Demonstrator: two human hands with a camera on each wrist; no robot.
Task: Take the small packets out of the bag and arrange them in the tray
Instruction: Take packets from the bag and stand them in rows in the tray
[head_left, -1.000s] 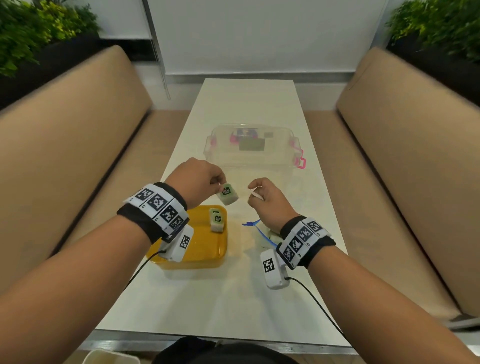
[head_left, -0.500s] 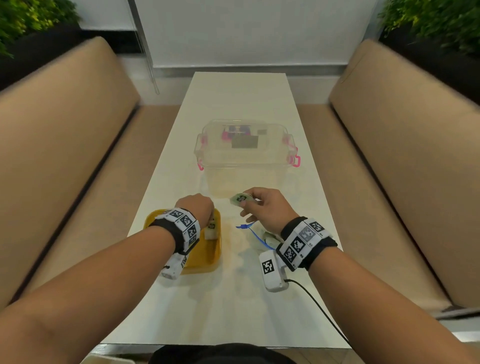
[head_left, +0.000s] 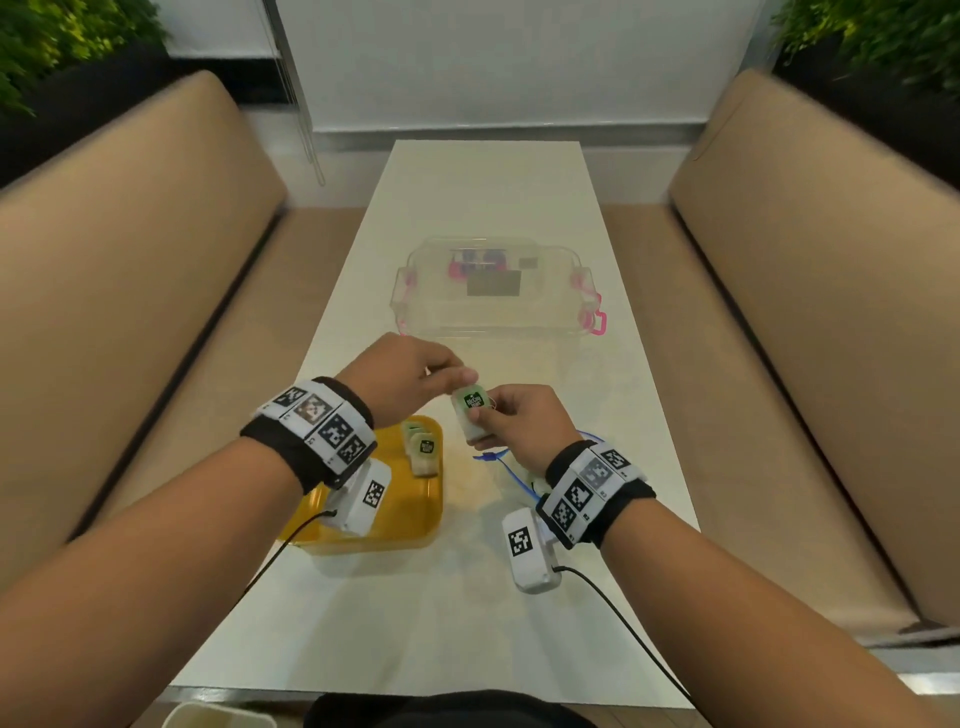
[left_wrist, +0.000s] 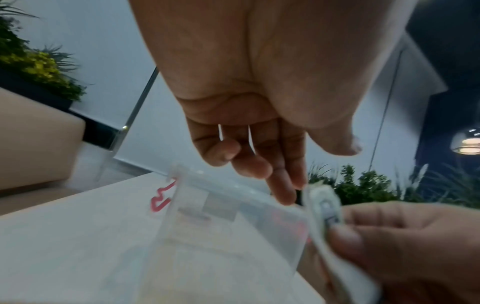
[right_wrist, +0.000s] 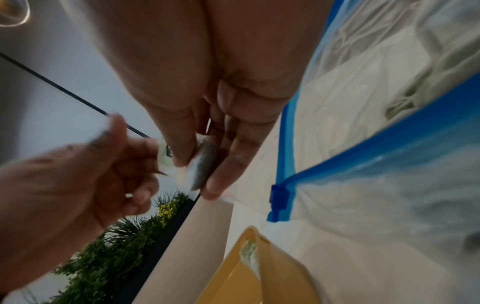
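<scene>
- Standing at the left of the bench (head_left: 467, 597), the yellow tray (head_left: 410, 525) already holds two small packets (head_left: 423, 452) on edge against its far right wall.
- Left hand (head_left: 410, 379) is raised above the tray's far corner. Its fingertips (head_left: 465, 375) meet the top edge of a green-labelled packet (head_left: 474, 413) held in the air. From the left wrist view the fingers are extended toward the packet and only loosely bent; whether they yet pinch it cannot be told.
- Right hand (head_left: 522, 423) holds the same packet from below and the side, thumb on the label face, fingers behind, clamped on it.
- Zip bag (right_wrist: 389, 144), clear with a blue seal and slider, lies on the bench just under the right wrist; more packets show dimly through the plastic.
- Clear lidded box (head_left: 498, 291) with pink clasps stands farther along the bench, well apart from both hands and not involved.
- Step in hand, as judged: a hand-over of one packet from right to left, mid-air, between bag and tray.
- Next move calls for a firm left pinch before the right lets go, then setting the packet on edge just beside the two in the tray. Risk: a slip in the transfer, or toppling the standing pair.
</scene>
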